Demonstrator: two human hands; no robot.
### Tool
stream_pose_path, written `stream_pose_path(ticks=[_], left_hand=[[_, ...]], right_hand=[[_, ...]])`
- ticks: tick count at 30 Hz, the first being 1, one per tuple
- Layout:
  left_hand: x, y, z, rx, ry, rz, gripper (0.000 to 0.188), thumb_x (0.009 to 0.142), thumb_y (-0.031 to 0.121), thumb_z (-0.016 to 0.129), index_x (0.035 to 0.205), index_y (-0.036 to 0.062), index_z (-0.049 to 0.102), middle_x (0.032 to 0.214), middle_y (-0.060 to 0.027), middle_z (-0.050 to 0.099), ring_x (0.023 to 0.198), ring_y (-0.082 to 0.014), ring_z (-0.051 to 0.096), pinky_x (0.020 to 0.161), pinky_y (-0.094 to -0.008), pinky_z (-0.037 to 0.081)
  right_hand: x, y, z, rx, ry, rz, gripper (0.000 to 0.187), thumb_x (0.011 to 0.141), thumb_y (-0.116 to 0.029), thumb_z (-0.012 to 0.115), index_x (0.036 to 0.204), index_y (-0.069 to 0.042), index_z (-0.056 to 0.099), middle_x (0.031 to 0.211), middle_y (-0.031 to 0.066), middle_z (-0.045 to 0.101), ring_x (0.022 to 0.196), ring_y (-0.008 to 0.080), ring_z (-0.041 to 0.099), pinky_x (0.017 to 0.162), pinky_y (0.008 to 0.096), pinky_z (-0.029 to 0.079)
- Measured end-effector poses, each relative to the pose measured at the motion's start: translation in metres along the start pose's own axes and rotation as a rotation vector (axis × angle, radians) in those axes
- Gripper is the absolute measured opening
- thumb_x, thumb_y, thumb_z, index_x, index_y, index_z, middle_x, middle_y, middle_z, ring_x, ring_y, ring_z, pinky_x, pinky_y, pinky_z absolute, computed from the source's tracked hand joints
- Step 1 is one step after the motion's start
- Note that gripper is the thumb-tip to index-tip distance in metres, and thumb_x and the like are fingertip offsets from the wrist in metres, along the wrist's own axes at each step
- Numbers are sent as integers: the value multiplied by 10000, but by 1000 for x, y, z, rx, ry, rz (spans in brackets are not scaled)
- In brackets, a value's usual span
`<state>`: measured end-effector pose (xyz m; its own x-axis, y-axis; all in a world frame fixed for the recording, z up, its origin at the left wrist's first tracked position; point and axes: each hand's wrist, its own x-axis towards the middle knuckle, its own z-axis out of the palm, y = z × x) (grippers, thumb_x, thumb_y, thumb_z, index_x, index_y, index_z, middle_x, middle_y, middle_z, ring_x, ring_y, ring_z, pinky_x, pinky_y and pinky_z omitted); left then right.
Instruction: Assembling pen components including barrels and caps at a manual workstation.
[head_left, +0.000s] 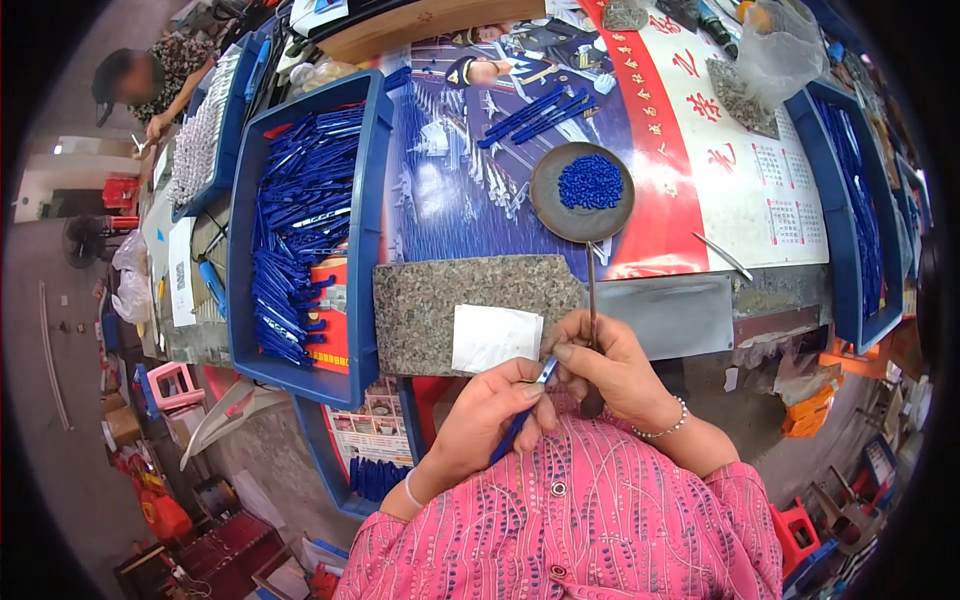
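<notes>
My left hand [497, 405] is closed around a slim blue plastic piece [512, 436] that slants up to the right, with a shiny pale part near its upper end. Against that end, the thumb and fingers of my right hand [608, 368] are pinched together; what they hold is hidden. Just beyond the hands lies a speckled stone slab [440, 300] with a folded white paper [497, 338] on it. A round metal pan [545, 212] holds many small blue beads [590, 182]. Its thin handle [591, 280] runs down toward me, behind my right hand.
On the left, a blue tray [370, 200] is heaped with slim blue pieces [305, 190]; another blue tray [850, 290] stands at the right. More pieces [540, 115] lie on the poster. A metal pen-like tool [722, 256] rests right of the pan. A person [165, 85] works at far left.
</notes>
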<state>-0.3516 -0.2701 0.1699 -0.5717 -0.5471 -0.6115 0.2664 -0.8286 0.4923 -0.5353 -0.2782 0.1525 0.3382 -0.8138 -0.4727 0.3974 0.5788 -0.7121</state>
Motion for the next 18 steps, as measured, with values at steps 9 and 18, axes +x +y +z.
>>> stream_pose_path(ticks=[9,18], left_hand=[[5,-7,-9,-529,-99,-197,189,943,153,410,1038,10,489,655,-52,539,405,-68,440,348,-172,338],[8,-9,-13,-565,-143,-213,175,946,159,414,1031,20,478,656,-57,522,394,-70,417,334,-180,322]], right_hand=[[2,6,1,25,0,-16,136,888,-159,551,898,-32,505,682,33,551,504,50,463,443,177,357],[2,6,1,33,5,7,141,886,-163,561,888,-38,495,680,28,544,497,48,461,440,175,358]])
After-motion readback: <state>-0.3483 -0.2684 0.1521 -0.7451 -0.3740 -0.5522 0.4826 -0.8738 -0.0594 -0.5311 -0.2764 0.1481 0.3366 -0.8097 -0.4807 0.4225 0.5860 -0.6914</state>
